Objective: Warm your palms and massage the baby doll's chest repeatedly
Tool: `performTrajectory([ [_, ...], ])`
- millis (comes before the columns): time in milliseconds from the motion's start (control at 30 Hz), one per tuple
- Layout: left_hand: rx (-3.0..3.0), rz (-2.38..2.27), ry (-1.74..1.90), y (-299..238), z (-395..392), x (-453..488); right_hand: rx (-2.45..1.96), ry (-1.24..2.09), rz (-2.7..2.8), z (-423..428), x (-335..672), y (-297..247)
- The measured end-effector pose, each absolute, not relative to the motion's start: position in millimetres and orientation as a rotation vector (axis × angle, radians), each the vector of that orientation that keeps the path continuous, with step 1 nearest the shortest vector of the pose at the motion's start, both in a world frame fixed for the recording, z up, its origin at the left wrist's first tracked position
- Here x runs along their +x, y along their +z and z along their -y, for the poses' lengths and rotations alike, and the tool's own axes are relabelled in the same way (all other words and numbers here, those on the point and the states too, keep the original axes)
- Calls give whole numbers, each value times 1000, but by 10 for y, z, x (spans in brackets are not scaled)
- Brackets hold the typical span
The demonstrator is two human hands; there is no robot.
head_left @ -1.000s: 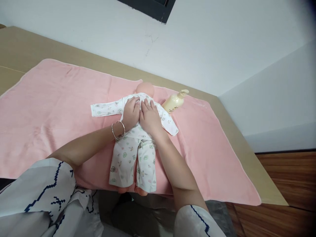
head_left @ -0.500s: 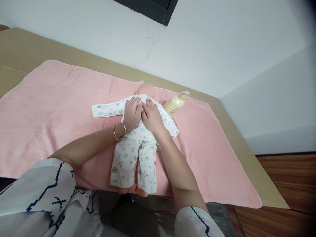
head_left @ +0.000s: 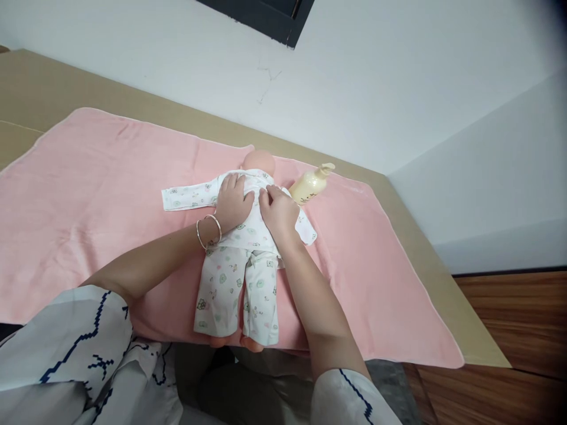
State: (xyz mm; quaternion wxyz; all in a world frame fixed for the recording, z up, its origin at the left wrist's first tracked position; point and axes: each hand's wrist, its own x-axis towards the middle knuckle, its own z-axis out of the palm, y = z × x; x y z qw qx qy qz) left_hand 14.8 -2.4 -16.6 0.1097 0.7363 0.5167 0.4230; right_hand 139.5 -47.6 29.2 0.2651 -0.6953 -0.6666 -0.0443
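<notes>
Resting on the doll (head_left: 248, 237): left hand (head_left: 234, 203), laid flat on the upper body, fingers stretched out and close together, thumb angled away, nothing grasped.
Just beside it: right hand (head_left: 280, 212), also on the doll's upper body, fingers loosely bent; whether they have hold of any cloth cannot be told.
Doll's place: stretched out on the pink blanket (head_left: 363, 283), head toward the wall (head_left: 354, 88), feet at the near edge.
Doll's head (head_left: 259, 160): round, smooth, with a bare surface.
Top (head_left: 261, 230): white fabric, softly creased, with small green, pink and dark motifs; one sleeve lies straight and flat, the other slants past the right hand.
Trousers (head_left: 221, 289): matching print, wide straight legs.
Blanket's texture: plush-looking, rumpled in places, with rounded corners and pale edging.
Bottle (head_left: 310, 184): pale yellow, glossy, round-shouldered, pump-topped, near the right hand.
Bottle's lettering: dark characters, too small to read.
Table (head_left: 398, 212): tan, smooth, straight-edged.
Bangle (head_left: 215, 221): thin, shiny, silver-coloured, around the left wrist.
Person's sleeve (head_left: 80, 336): loose white cloth with stepped navy lines.
</notes>
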Motion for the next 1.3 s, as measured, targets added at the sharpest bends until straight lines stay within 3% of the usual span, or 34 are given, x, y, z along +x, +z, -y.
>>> performTrajectory([
  [233,2513,-1437,1125,-13,324,153,-1707,226,1941,217,1694,153],
  [533,2333,-1427,1090,-55,-104,7,-1903,-70,1933,646,1167,435],
  [933,2559,-1568,820,238,309,82,-1811,152,1870,285,1617,202],
  [1133,2486,-1471,891,65,-48,-27,-1816,50,1940,573,1269,359],
  [1300,2437,-1535,970,36,103,66,-1819,125,1910,589,1287,396],
])
